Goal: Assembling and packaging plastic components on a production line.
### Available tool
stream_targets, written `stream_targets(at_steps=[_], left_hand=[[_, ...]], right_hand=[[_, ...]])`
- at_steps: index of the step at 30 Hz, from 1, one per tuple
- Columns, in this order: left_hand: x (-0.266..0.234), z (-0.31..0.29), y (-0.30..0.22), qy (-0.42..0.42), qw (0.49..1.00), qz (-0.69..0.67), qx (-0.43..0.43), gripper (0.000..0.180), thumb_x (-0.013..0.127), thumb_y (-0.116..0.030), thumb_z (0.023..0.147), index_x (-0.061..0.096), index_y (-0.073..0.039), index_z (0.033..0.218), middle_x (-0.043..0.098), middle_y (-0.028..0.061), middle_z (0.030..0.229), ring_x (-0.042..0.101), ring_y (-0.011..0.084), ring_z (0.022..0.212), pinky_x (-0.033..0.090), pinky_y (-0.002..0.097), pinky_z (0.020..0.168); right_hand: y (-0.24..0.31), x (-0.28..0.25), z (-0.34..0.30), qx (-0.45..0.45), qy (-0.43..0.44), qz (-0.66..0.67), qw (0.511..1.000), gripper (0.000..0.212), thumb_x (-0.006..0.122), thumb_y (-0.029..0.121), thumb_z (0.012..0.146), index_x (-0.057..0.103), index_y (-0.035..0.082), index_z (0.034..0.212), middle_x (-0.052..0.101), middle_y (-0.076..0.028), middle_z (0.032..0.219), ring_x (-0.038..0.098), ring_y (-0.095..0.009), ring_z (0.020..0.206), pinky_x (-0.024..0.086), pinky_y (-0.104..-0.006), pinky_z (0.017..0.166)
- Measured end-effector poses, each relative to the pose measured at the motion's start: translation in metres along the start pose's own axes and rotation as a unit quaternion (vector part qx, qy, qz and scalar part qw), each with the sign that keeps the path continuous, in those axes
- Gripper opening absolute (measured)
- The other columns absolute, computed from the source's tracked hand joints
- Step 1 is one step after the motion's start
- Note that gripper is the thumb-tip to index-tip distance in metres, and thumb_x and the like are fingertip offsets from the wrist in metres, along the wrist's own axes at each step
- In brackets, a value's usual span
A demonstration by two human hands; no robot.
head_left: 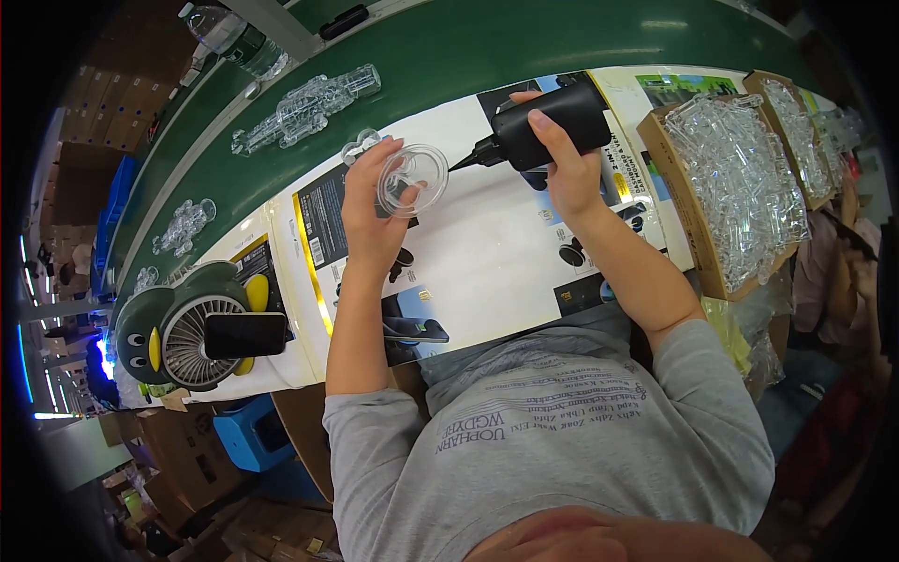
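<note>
My left hand [365,214] grips a clear round plastic cup-like piece [431,195] by its side, the round rim facing up and to the right. Closed around a black squeeze bottle [548,126], my right hand [571,178] tilts it sideways. The bottle's thin pointed nozzle [473,157] points left and meets the cup's rim in the picture; I cannot tell whether they touch. Both hands are above a white printed cardboard sheet [478,272]. Just beyond my left fingers lies a small clear plastic piece [361,142].
Right of the sheet stand an open carton [679,187] and another carton [763,86], full of clear plastic parts. A long assembled clear piece [309,110], a clear cluster [187,228] and a water bottle [234,39] are at left. A green fan [178,290] and phone [245,335] stand nearer.
</note>
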State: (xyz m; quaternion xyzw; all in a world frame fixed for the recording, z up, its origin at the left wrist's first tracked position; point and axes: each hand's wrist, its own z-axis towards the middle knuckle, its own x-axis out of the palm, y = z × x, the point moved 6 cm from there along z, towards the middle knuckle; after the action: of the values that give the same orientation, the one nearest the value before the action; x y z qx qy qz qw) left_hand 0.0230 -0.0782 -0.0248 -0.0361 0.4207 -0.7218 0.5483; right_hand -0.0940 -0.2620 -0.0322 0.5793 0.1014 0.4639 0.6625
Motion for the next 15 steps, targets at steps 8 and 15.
stream_targets(at_steps=[8, 15], left_hand=[[-0.010, -0.001, 0.004, 0.019, 0.999, 0.042, -0.014, 0.049, 0.073, 0.001, 0.061, 0.056, -0.004, 0.107, 0.058, 0.0108, 0.107, 0.054, 0.0242, 0.104, 0.044, 0.0331, 0.089], [-0.009, -0.002, 0.016, 0.039, 0.985, -0.112, -0.124, 0.048, 0.071, 0.004, 0.061, 0.056, -0.002, 0.106, 0.056, 0.0112, 0.114, 0.054, 0.0239, 0.106, 0.038, 0.0335, 0.096]], right_hand=[[-0.002, -0.003, 0.002, 0.004, -0.011, 0.001, 1.000, 0.028, 0.057, 0.011, 0.081, 0.051, 0.002, 0.107, 0.060, -0.010, 0.104, 0.058, -0.012, 0.085, 0.048, -0.0232, 0.075], [-0.001, -0.004, 0.003, 0.007, -0.013, 0.017, 1.000, 0.028, 0.057, 0.011, 0.081, 0.050, 0.002, 0.106, 0.061, -0.010, 0.103, 0.059, -0.013, 0.085, 0.049, -0.0244, 0.076]])
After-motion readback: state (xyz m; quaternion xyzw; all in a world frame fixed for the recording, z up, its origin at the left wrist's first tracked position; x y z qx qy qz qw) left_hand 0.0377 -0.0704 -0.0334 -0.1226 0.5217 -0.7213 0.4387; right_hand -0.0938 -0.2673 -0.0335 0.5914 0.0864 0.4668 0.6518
